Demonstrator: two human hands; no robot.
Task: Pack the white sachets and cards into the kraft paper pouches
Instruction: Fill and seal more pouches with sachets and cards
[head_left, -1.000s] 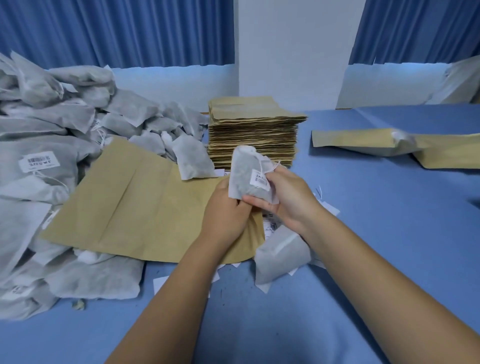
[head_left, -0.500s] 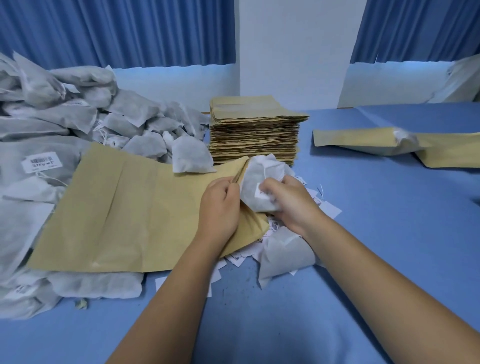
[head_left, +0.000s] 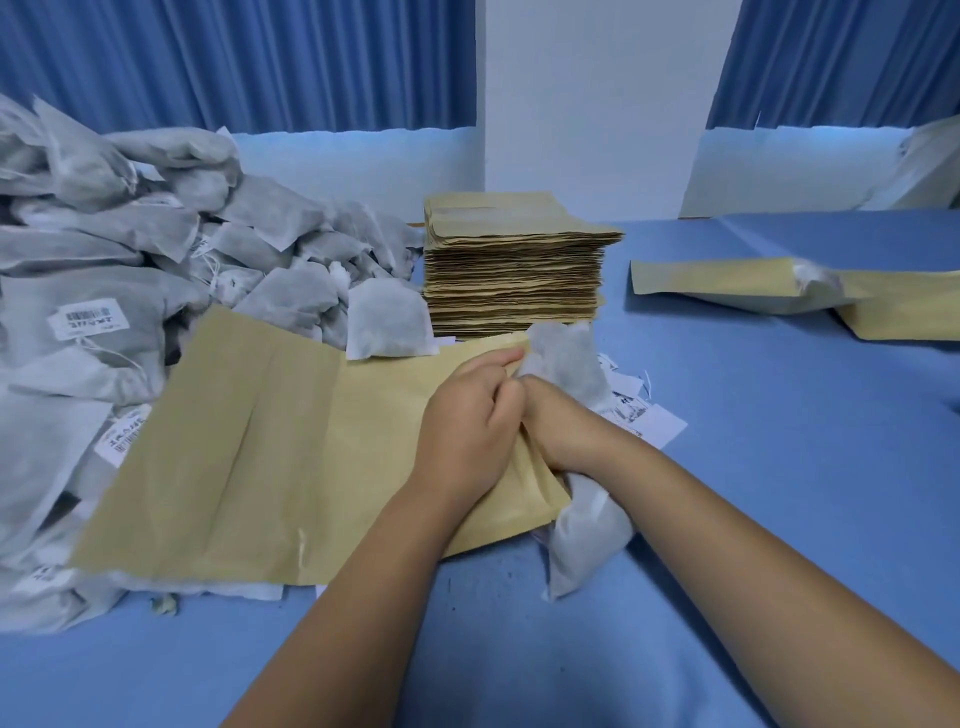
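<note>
Sachet (head_left: 567, 364) pushed lower into pouch (head_left: 270, 447) mouth — left hand (head_left: 467, 422) pinches rim; right hand (head_left: 569, 434) fingers hidden, grip unclear.

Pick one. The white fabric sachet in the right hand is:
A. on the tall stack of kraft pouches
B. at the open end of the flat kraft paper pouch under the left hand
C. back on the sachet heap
B: the right hand grips the white fabric sachet at the open end of the flat kraft paper pouch, whose edge the left hand pinches.
</note>
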